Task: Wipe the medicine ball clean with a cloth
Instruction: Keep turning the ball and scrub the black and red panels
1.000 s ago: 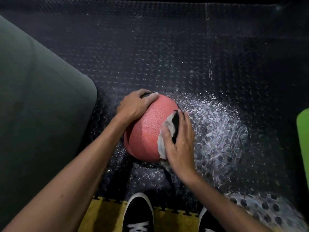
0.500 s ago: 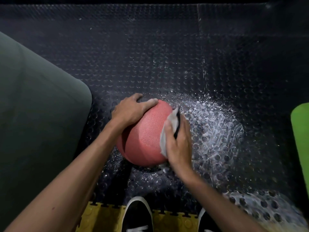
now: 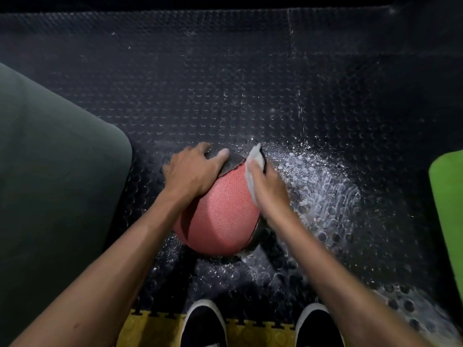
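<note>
A red textured medicine ball (image 3: 221,216) with a black panel at its far side sits on the black studded rubber floor (image 3: 225,83). My left hand (image 3: 194,171) lies over the ball's upper left, fingers spread and curved round its top. My right hand (image 3: 269,190) presses a white cloth (image 3: 253,164) against the ball's upper right side. Most of the cloth is hidden under my right palm; only its far end sticks out above the fingers.
White powdery smears (image 3: 323,186) cover the floor to the right of the ball. A dark green mat (image 3: 50,184) lies at the left and a bright green mat (image 3: 448,196) at the right edge. My black shoes (image 3: 204,324) stand on a yellow tile strip (image 3: 150,331) below.
My right hand has slid the cloth from the ball's near right side up toward its far top. The ball has turned, showing a black panel. My left hand has stayed on top.
</note>
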